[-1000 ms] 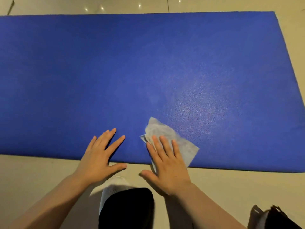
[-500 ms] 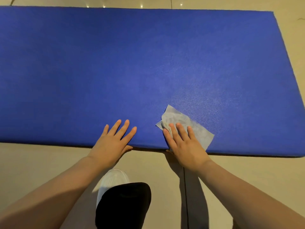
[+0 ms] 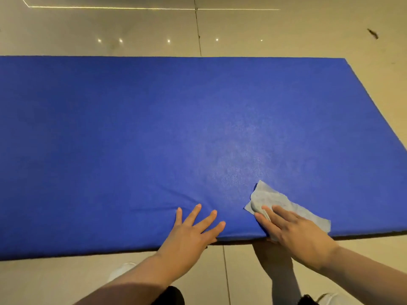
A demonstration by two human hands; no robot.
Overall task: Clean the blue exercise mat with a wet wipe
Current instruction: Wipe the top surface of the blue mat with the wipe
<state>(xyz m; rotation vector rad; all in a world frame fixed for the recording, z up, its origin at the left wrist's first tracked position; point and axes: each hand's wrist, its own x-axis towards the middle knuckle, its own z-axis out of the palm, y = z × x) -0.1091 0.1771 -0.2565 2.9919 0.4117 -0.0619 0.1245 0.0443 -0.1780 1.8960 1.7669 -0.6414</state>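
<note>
— Two hands, one mat, one wipe. Start with the biggest?

— That is the tiled floor [image 3: 286, 29], pale beige, with a dark grout line running away from the person and small bright reflections of lights on it. On it lies the mat [image 3: 132, 139], plain deep blue, flat, filling most of the view. No brand, label or writing can be read on it or on anything else, and no container shows.

— And the hands?

— Both rest on the mat's near edge. The left hand [image 3: 189, 236] lies flat, palm down, fingers straight and spread apart, holding nothing. The right hand [image 3: 290, 234], just beside it, presses down with straight fingers held close together.

— Where is the wipe?

— The wipe [image 3: 271, 200] sits under the right hand's fingers [image 3: 277, 216], pinned flat against the mat. It is pale grey-blue and a bit crumpled; part sticks out beyond the fingertips, part trails out to the right of the hand toward the mat's edge. Just past it, the mat has a faint sheen.

— Anything smaller?

— White shoes [image 3: 121, 269] near the forearms, partly hidden.
</note>
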